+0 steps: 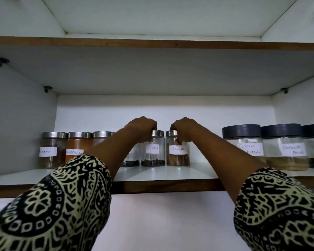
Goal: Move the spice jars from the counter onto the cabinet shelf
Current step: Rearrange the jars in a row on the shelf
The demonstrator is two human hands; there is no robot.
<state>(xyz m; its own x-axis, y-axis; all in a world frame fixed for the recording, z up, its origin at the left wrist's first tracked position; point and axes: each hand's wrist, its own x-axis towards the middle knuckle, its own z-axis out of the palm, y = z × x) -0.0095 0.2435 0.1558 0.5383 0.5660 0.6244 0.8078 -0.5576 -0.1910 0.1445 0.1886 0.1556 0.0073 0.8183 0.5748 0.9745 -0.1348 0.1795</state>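
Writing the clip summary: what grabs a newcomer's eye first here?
Two hands meet mid-shelf: the left hand grips the Cloves jar by its lid, and the right hand grips the Cinnamon jar beside it. Both jars stand on the shelf. Steel-lidded jars line up to the left and wider dark-lidded jars to the right, while patterned sleeves fill the foreground.
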